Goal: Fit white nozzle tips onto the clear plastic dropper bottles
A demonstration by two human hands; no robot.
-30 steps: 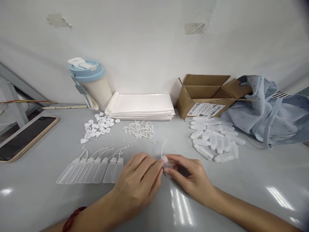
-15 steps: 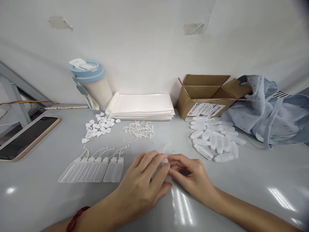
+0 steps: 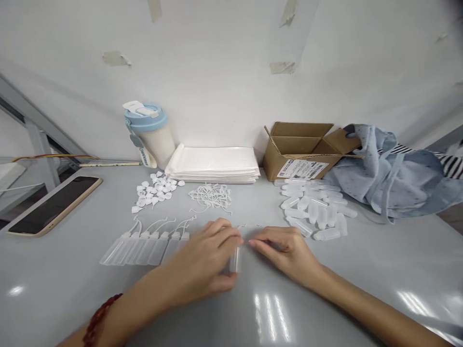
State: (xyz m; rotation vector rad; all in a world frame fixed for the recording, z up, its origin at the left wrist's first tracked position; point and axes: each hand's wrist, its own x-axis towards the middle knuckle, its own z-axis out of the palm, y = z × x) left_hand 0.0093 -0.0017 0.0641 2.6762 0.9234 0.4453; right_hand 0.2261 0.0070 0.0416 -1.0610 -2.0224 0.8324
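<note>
My left hand (image 3: 206,258) is curled around a small translucent plastic squeeze bottle (image 3: 235,260), its fingers covering most of it. A thin white strap end shows above those fingers. To the right and apart from the bottle, my right hand (image 3: 287,248) has thumb and forefinger closed together, with nothing visible between them. A row of similar bottles (image 3: 139,249), each with a white strap at its neck, lies left of my left hand and is partly covered by it. Loose white straps (image 3: 211,195) lie in a tangle beyond my hands.
White needle-tipped caps (image 3: 155,190) form a pile at left. Several loose bottles (image 3: 318,207) lie before an open cardboard box (image 3: 302,166) and blue cloth (image 3: 372,178). White padded envelopes (image 3: 215,161), a lidded cup (image 3: 155,137) and a phone (image 3: 54,207) are also on the table.
My left hand has moved left with the bottle, towards the row. My right hand has come away from the bottle. The camera view has shifted somewhat.
</note>
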